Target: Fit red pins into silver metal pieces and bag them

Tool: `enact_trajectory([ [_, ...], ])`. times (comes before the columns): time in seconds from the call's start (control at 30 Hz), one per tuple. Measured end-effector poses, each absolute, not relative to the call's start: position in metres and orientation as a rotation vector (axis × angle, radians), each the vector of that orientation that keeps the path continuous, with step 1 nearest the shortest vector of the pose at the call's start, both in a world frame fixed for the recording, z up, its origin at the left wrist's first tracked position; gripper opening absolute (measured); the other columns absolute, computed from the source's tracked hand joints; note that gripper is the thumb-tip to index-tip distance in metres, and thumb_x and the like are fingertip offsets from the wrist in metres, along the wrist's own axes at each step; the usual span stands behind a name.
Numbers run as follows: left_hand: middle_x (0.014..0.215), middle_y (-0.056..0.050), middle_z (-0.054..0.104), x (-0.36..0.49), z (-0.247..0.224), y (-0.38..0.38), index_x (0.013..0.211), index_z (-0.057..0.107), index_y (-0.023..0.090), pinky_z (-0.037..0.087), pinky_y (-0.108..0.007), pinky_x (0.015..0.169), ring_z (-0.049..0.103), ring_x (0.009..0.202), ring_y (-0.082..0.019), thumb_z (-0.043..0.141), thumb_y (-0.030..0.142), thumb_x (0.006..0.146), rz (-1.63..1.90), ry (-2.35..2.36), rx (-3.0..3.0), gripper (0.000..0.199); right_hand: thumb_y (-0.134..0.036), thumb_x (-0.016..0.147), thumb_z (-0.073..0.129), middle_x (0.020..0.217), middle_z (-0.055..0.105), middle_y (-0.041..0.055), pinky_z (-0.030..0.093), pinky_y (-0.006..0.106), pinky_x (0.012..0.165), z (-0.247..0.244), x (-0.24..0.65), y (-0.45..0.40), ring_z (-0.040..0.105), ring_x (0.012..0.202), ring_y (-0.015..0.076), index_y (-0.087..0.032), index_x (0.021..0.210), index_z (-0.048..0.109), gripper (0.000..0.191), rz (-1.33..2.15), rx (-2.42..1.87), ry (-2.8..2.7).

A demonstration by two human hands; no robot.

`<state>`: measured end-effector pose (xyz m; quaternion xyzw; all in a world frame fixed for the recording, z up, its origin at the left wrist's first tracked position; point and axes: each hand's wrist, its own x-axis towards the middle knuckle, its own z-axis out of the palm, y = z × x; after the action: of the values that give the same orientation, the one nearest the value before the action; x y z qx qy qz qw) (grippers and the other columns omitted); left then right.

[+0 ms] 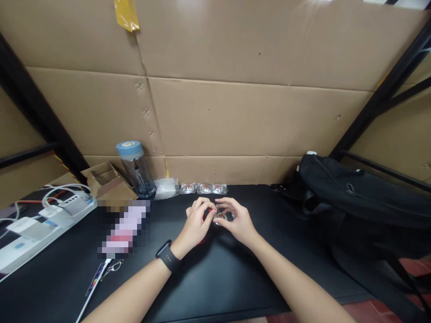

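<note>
Over the middle of the black tabletop, my two hands meet with their fingertips almost touching. My left hand (198, 220), with a dark watch (167, 256) on its wrist, pinches something small and red (205, 216); a bit of red also shows below the palm. Curled around a small round silvery piece with a red centre (221, 217) is my right hand (238, 219), thumb and fingers at its rim. Fingers cover much of both pieces, so their exact kind is unclear. Just beyond lie several flat shiny packets (204, 188) with red marks.
Clear plastic bags (167, 188), a blue-lidded bottle (136, 170) and an open cardboard box (112, 184) stand at the back left. A white power strip (43, 229) with cables and a blurred-out phone-like item (124, 229) lie left. A black bag (363, 197) fills the right.
</note>
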<state>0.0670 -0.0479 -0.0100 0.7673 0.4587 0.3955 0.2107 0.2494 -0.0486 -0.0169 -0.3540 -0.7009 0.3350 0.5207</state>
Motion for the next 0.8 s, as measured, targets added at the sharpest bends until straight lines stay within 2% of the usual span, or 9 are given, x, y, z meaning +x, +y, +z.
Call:
enact_trajectory([
  [0.4,0.114,-0.005,0.061,0.073,-0.014,-0.054,0.103,0.060,0.024,0.034,-0.038,0.091,0.054,0.109,-0.022,0.046,0.023,0.100,1.230,1.319,2.296,0.015,-0.031,0.073,0.085,0.118,0.071,0.0077,0.058,0.038,0.090,-0.017,0.246,-0.051,0.069,0.106,0.0245,-0.026,0.118,0.062,0.051,0.898,-0.846,-1.630],
  [0.5,0.114,-0.005,0.062,0.071,-0.011,-0.053,0.101,0.062,0.024,0.032,-0.038,0.088,0.054,0.109,-0.023,0.049,0.023,0.098,1.236,1.375,2.339,0.013,-0.035,0.073,0.085,0.123,0.067,0.0087,0.059,0.035,0.084,-0.014,0.248,-0.051,0.069,0.104,0.0239,-0.025,0.112,0.060,0.047,0.931,-0.872,-1.623],
  [0.63,0.114,-0.006,0.063,0.066,-0.007,-0.050,0.100,0.064,0.024,0.031,-0.039,0.085,0.053,0.110,-0.024,0.054,0.021,0.095,1.240,1.408,2.415,0.012,-0.041,0.091,0.066,0.116,0.063,0.0074,0.056,0.030,0.079,-0.006,0.256,-0.051,0.065,0.100,0.0194,-0.023,0.100,0.063,0.021,0.846,-0.951,-1.773],
  [0.7,0.114,-0.006,0.063,0.064,-0.007,-0.051,0.100,0.064,0.024,0.030,-0.039,0.086,0.054,0.111,-0.024,0.055,0.021,0.094,1.243,1.385,2.450,0.011,-0.041,0.098,0.054,0.111,0.062,0.0068,0.053,0.029,0.081,-0.004,0.259,-0.050,0.063,0.097,0.0176,-0.022,0.094,0.065,0.022,0.791,-0.959,-1.863],
  [0.8,0.113,-0.006,0.064,0.064,-0.006,-0.052,0.098,0.065,0.024,0.030,-0.039,0.087,0.054,0.111,-0.023,0.054,0.025,0.096,1.235,1.345,2.491,0.010,-0.039,0.100,0.051,0.108,0.060,0.0065,0.051,0.028,0.080,-0.003,0.258,-0.050,0.061,0.096,0.0173,-0.021,0.092,0.065,0.024,0.780,-0.936,-1.889],
])
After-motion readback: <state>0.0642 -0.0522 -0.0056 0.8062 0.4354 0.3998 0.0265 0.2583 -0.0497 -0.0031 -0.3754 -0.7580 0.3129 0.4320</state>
